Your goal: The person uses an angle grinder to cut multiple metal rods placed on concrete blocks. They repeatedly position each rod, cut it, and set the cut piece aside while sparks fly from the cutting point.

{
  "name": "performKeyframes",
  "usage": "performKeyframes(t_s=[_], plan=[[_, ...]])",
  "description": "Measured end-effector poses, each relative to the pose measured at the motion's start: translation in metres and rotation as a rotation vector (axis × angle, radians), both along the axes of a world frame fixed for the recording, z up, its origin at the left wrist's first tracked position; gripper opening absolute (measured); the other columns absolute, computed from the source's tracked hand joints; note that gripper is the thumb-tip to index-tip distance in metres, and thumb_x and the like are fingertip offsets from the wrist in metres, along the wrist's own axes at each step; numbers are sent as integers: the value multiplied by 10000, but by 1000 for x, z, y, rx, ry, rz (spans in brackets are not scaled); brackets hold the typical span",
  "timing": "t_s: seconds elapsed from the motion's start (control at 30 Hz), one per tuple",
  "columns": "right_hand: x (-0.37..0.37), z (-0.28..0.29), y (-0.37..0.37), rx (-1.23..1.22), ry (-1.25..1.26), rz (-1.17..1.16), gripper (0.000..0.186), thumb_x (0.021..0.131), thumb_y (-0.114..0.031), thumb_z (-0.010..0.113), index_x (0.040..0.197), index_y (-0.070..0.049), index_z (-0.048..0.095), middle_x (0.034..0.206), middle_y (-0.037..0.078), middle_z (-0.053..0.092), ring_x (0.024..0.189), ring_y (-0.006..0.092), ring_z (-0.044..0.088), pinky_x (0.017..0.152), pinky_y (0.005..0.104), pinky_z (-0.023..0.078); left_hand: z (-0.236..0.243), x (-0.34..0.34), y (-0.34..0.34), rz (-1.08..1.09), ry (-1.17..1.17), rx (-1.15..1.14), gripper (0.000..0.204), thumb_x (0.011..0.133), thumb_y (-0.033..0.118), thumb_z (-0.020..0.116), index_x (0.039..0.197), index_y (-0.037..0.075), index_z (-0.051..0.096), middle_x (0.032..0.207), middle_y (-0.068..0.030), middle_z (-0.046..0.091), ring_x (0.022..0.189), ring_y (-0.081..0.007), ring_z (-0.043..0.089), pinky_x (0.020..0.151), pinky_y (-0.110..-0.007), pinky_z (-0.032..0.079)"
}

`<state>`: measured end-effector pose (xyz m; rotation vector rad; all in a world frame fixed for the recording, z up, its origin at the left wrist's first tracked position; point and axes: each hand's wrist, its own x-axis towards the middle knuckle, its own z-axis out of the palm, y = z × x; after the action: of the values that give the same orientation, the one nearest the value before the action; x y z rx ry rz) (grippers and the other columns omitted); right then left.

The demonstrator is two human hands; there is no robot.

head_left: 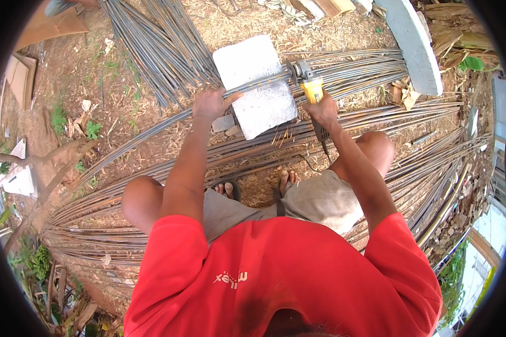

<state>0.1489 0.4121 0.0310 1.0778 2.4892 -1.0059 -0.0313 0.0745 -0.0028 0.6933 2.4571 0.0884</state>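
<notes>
My right hand [322, 110] grips a yellow and black angle grinder [312, 90]. The grinder's disc [292, 72] stands across a small bundle of steel rods [258, 82] at the right side of a pale block [272, 112]. Orange sparks [283, 136] show below the block's right part. Closed around the same rods at the block's left edge is my left hand [210, 104], its thumb laid toward the block. The exact contact between disc and rods is too small to make out.
Cut rods [157, 48] lie piled at the far left. Long rods [230, 149] run under and around my legs. A concrete slab [416, 48] stands at the far right. The grinder's cord [325, 147] hangs near my right knee. Small stones [223, 123] sit beside the block.
</notes>
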Motion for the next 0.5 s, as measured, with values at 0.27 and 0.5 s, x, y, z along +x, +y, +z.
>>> performKeyframes(t_s=[0.27, 0.5], plan=[[2, -9, -1, 44, 0, -21, 679, 743, -304, 874, 1329, -1, 714, 1123, 212, 808, 1030, 344, 778, 963, 445, 613, 2, 0, 0, 21, -44, -5, 1056, 945, 992, 307, 1284, 118, 792, 889, -161, 796, 915, -286, 801, 850, -494, 658], [5, -16, 2, 11, 59, -17, 580, 752, -266, 842, 1260, -10, 730, 1034, 169, 806, 925, 286, 761, 875, 416, 612, 5, 1, -2, 30, -10, 24, 1033, 950, 980, 344, 1291, 116, 796, 882, -174, 795, 906, -297, 809, 836, -513, 663]])
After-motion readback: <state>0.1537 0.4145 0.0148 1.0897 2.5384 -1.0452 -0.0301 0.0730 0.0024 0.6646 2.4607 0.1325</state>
